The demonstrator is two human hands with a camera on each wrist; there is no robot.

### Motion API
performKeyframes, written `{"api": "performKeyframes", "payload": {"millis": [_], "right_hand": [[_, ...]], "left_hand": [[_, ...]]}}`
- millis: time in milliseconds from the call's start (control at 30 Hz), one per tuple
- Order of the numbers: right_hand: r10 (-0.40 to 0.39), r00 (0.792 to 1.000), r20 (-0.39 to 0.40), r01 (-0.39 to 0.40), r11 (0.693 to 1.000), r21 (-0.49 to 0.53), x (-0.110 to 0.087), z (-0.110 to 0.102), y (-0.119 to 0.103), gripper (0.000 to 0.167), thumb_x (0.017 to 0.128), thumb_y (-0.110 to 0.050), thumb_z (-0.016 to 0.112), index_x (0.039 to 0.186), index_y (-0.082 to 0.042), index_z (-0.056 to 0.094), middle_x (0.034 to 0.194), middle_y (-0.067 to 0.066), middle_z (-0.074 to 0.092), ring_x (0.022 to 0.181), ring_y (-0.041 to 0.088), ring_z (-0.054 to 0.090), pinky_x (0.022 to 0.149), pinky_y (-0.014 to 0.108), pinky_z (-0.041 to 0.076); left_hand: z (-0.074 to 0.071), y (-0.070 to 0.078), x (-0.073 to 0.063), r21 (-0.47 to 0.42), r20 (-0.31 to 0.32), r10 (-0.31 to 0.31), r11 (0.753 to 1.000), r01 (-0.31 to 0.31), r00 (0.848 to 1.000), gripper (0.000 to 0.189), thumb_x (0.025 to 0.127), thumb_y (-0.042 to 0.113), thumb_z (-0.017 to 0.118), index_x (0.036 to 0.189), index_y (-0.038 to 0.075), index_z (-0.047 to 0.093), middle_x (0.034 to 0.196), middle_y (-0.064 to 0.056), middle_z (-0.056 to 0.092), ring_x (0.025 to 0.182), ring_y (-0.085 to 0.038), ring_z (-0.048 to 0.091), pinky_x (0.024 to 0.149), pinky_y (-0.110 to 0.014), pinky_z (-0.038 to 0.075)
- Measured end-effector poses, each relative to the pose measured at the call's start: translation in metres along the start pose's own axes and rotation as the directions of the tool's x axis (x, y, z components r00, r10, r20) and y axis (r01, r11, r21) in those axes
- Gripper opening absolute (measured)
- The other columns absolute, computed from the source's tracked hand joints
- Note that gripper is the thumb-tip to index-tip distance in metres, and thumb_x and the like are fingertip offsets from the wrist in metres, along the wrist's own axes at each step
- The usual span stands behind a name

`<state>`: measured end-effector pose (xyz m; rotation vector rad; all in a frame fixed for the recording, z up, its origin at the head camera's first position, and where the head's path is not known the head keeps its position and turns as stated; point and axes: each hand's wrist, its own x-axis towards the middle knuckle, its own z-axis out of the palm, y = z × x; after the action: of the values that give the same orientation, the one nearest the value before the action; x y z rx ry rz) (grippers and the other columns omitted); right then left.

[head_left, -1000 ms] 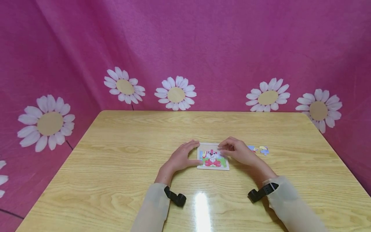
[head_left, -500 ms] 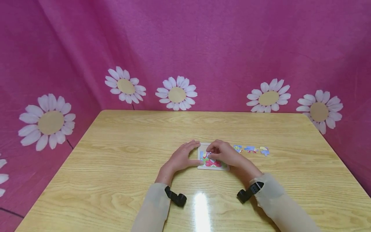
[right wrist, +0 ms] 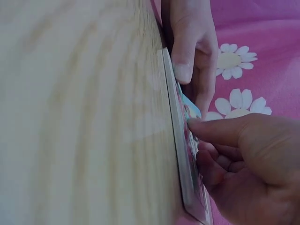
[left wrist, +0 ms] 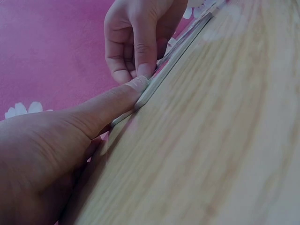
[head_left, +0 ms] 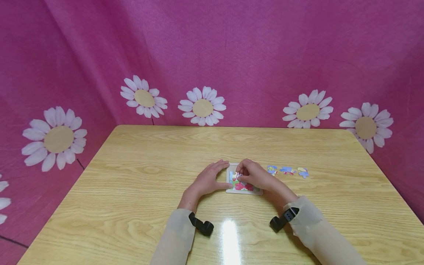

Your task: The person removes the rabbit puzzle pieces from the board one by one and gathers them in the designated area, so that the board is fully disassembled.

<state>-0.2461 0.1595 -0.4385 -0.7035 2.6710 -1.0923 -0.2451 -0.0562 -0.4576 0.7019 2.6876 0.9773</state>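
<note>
A small jigsaw puzzle in a pale frame (head_left: 244,191) lies at mid-table in the head view, with red, green and blue picture parts showing. My left hand (head_left: 207,180) rests at its left side, fingertips at the far corner and the straight thumb on the near left edge. Over the picture, my right hand (head_left: 254,175) pinches a jigsaw piece with blue and yellow on it (right wrist: 191,107), which stands tilted up from the frame in the right wrist view. The right fingers hide much of the picture's middle and right.
Three loose jigsaw pieces lie right of the frame: one with a yellow pattern (head_left: 272,169), a blue and red one (head_left: 287,170), and a blue and yellow one (head_left: 303,172). The wooden table (head_left: 165,154) meets a pink flowered curtain (head_left: 245,66) behind.
My right hand has moved left across the frame, to the picture's left part, uncovering the nearest loose piece. The left hand has stayed in place.
</note>
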Motion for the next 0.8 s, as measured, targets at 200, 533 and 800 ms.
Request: {"api": "performKeyframes", "payload": {"millis": [200,533,800], "right_hand": [[0.012,0.998,-0.056,-0.012,1.0,0.001,-0.003,0.003,-0.004,0.013,0.088,-0.001,0.068,0.098,-0.001,0.059,0.09,0.01,0.062,0.081,0.014,0.056,0.071,0.021,0.048],[-0.043,0.993,-0.112,0.04,0.999,-0.028,-0.006,0.005,-0.01,0.009,0.087,0.005,0.065,0.094,-0.001,0.061,0.09,0.011,0.064,0.081,0.014,0.06,0.071,0.023,0.052],[-0.083,0.988,-0.134,0.073,0.994,-0.075,-0.006,0.006,-0.013,0.01,0.086,0.004,0.067,0.093,-0.002,0.062,0.09,0.009,0.063,0.08,0.015,0.058,0.07,0.023,0.052]], "left_hand": [[0.001,0.0,0.0,0.0,-0.003,-0.001,1.0,0.001,1.0,0.076,0.084,0.043,0.075,0.148,0.018,0.044,0.158,0.003,0.037,0.152,-0.017,0.024,0.126,-0.043,0.019],[0.001,-0.001,0.002,-0.003,0.0,-0.002,1.0,0.002,1.0,0.076,0.084,0.043,0.075,0.148,0.017,0.044,0.158,0.002,0.037,0.152,-0.017,0.023,0.127,-0.041,0.017],[0.0,0.0,0.0,-0.017,-0.005,-0.014,1.0,0.014,1.0,0.076,0.083,0.042,0.076,0.148,0.018,0.044,0.159,0.001,0.036,0.152,-0.02,0.024,0.125,-0.046,0.021]]}}
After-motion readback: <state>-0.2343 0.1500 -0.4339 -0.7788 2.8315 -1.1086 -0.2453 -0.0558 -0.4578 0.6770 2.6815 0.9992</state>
